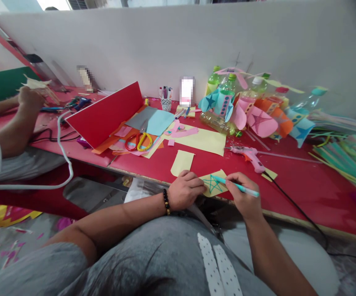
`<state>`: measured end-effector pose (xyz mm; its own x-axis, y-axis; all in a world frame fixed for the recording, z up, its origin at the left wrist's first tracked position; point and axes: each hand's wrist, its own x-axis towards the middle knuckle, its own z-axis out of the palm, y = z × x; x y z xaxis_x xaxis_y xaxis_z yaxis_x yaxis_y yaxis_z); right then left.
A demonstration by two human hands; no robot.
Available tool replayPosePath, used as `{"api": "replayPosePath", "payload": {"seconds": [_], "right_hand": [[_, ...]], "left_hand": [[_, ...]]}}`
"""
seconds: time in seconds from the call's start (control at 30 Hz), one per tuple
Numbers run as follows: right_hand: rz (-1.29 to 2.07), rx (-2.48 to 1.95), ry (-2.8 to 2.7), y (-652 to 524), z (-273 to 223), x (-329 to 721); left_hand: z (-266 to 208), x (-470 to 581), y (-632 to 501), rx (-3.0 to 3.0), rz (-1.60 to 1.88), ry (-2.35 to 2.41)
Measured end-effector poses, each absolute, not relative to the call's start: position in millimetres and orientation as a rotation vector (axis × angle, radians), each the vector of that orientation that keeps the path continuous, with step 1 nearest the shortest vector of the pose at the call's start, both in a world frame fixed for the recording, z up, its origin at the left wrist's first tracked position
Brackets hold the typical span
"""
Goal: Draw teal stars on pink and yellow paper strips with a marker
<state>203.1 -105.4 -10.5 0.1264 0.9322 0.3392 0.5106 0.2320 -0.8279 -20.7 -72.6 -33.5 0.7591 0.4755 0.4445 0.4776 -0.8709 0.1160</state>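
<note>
**A Steady Line in Green**

A person's right hand (246, 195) grips a light-blue marker (242, 189), its tip at the top of a green star (211, 183) on a yellow card (215, 190) — while the left hand (186, 189), unclenched, rests at the card's left side, apparently stopping it sliding at the red table's (153, 165) near edge. A pink glue gun (250, 156) lies beyond, seemingly parked within reach; trimmed bottles (257, 89) stand near the partition (128, 45). No brand is legible — print on the floor's (39, 243) yellow-and-red packet (11, 216) stays unreadable
</note>
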Motion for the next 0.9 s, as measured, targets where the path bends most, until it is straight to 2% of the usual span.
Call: {"api": "replayPosePath", "payload": {"seconds": [0.9], "right_hand": [[0.525, -1.401, -1.518, -106.3, -9.8, 202.5]], "left_hand": [[-33.1, -21.0, -72.3, -2.946, -0.803, -0.783]]}}
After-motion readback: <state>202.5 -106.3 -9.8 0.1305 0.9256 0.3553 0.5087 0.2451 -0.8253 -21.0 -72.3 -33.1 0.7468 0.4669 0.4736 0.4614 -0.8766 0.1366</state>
